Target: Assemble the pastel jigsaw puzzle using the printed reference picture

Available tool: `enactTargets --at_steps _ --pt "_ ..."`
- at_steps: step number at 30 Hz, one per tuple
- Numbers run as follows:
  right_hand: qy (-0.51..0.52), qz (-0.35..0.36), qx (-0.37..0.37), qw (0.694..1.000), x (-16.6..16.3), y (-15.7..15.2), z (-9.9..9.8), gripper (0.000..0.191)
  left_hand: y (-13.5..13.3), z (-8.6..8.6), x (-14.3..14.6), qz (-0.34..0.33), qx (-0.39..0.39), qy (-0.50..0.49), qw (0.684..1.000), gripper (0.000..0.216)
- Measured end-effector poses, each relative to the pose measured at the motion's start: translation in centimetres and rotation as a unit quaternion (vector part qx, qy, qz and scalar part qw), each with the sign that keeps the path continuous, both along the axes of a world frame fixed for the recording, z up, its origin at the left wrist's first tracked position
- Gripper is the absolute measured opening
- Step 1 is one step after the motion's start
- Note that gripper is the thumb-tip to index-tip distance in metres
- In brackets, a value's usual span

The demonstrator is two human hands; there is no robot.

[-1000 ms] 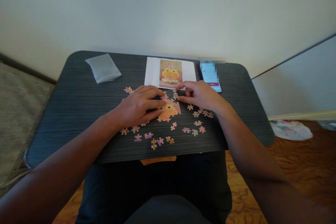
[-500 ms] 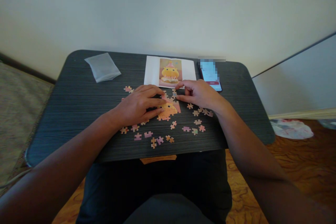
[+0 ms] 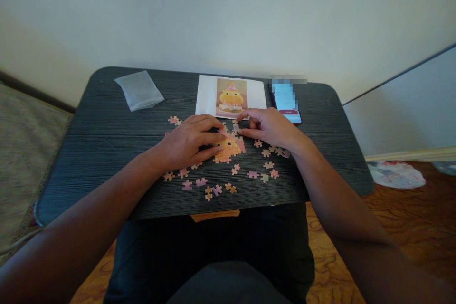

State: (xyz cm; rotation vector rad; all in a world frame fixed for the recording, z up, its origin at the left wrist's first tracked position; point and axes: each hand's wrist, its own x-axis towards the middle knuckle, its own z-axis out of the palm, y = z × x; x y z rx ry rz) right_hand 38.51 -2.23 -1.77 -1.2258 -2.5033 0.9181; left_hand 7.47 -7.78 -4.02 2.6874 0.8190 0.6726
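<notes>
A partly joined puzzle, yellow and pink, lies in the middle of the dark table. My left hand lies flat on its left part, fingers stretched out and pressing down. My right hand rests at its upper right, thumb and forefinger pinched around a small puzzle piece at the puzzle's top edge. Several loose pieces lie scattered in front and to the right. A reference picture of a yellow figure lies on white paper behind the hands.
A phone with a lit screen lies right of the picture. A clear plastic bag sits at the table's back left. A wall stands close behind the table. Crumpled cloth lies on the floor to the right.
Both hands stay almost still on the puzzle. My right hand's fingers have edged slightly left toward the puzzle's top edge.
</notes>
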Motion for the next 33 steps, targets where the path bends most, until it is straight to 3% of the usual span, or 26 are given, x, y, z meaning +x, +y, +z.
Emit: enactTargets --at_steps 33 --pt "-0.007 -0.003 0.009 1.000 -1.1 -0.5 0.2 0.036 0.1 0.1 0.0 -0.001 -0.011 -0.008 1.000 0.020"
